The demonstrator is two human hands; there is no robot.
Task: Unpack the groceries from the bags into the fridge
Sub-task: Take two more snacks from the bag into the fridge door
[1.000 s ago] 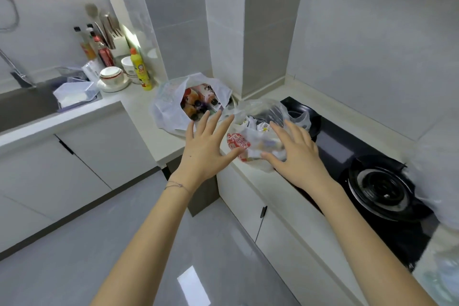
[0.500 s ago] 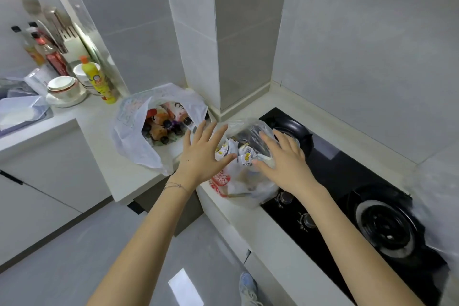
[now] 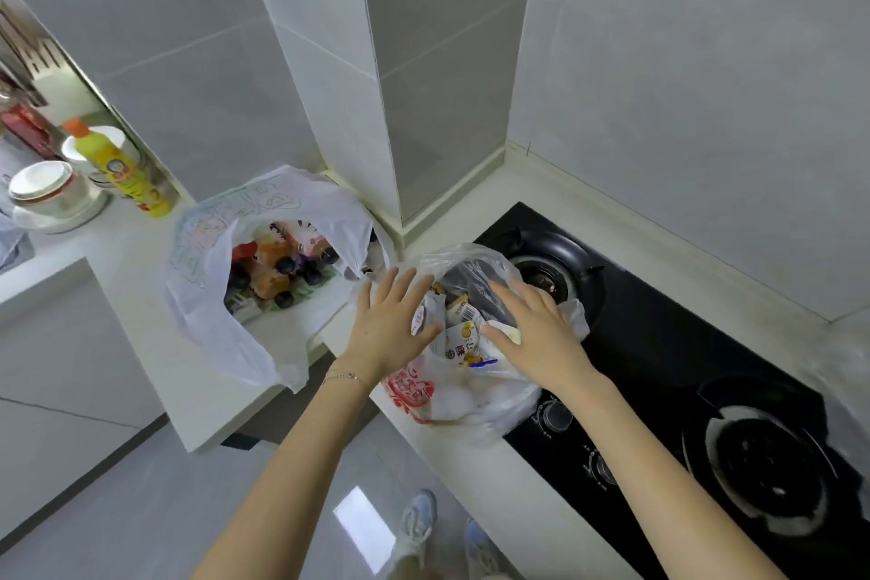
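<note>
Now we have both hands on the clear plastic bag (image 3: 471, 396), which sits on the table (image 3: 155, 358) at the near left corner of the black stove (image 3: 659, 344). Our left hand (image 3: 390, 325) lies flat against the bag's left rim, fingers straight and spread, and its thumb touches the small snack packets (image 3: 463, 334) that fill the mouth of the bag. Our right hand (image 3: 536, 330) rests on the opposite rim, its fingers also straight and slightly apart over the plastic, thumb stretched toward the same packets. Neither hand curls round anything; we cannot tell whether any plastic is caught under the palms. The packets lie between the two hands, inside the bag.

Just left of our left hand stands a white plastic bag (image 3: 207, 297), open toward us, with dark-capped drink bottles (image 3: 277, 264) lying inside. Further left on the table are a yellow bottle (image 3: 117, 170) with an orange cap and a stack of white bowls (image 3: 47, 188).
</note>
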